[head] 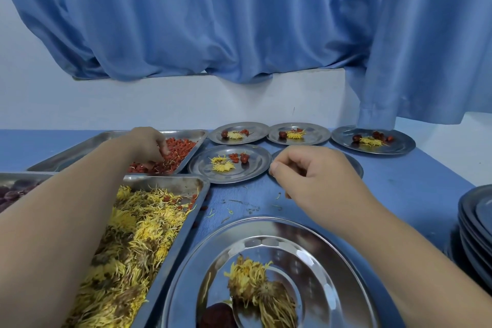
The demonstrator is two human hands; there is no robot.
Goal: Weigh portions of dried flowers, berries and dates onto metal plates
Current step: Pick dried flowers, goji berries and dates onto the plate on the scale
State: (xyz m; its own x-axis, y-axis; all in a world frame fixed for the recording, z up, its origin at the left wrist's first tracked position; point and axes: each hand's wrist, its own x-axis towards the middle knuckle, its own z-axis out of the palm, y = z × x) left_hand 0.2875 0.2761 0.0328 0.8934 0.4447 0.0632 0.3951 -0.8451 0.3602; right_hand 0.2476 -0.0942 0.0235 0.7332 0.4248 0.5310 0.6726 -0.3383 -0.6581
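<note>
My left hand (149, 145) reaches into the tray of red berries (183, 150), its fingers curled down among them. My right hand (314, 175) hovers over a partly hidden metal plate (355, 165), fingers bent loosely; whether it holds anything is unclear. Close to me a large round metal plate (332, 253) carries dried yellow flowers (255, 285) and a dark date (218, 314). A long tray of dried yellow flowers (133, 237) lies under my left forearm. A filled plate (253, 167) with a flower, berries and a date sits beside the berry tray.
Three more filled plates (259, 132) (316, 135) (399, 145) line the back of the blue table (412, 189). A tray of dark dates (13, 191) sits at the far left. Stacked plates (476, 221) stand at the right edge. Blue curtains (239, 21) hang behind.
</note>
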